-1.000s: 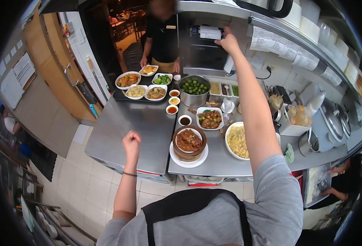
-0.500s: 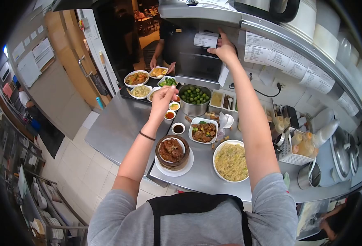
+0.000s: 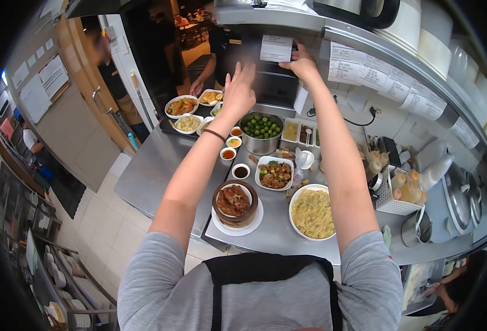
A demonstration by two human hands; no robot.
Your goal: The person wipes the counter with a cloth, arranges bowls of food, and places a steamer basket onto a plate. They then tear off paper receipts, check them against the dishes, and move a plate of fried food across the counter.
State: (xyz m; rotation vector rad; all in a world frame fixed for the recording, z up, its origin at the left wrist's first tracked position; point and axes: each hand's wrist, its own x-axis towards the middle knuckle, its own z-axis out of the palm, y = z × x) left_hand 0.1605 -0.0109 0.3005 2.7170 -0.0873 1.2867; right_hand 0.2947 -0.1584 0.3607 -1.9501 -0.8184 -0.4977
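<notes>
My right hand (image 3: 302,65) rests at the right side of a black printer (image 3: 276,87), thumb and fingers apart, beside a white printed slip (image 3: 276,48) that sticks up from it. My left hand (image 3: 239,92) is raised in front of the printer's left side, fingers stretched upward and holding nothing. Below the hands stands a metal pot of green limes (image 3: 262,127). Nearer to me are a square bowl of meat (image 3: 275,174), a dark sauce cup (image 3: 240,172), a steamer with braised meat (image 3: 235,201) on a white plate, and a bowl of fried rice (image 3: 313,212).
Several filled dishes (image 3: 181,106) sit on a black tray at the far left, near a co-worker's hand (image 3: 197,88). Another person (image 3: 113,83) stands in the doorway. Slips (image 3: 365,69) hang under the shelf (image 3: 420,66). A bottle basket (image 3: 395,198) is on the right.
My left hand has moved up toward the printer, and its fingers have straightened. More of the slip shows. A person has appeared in the doorway, and one co-worker's hand is now out of sight.
</notes>
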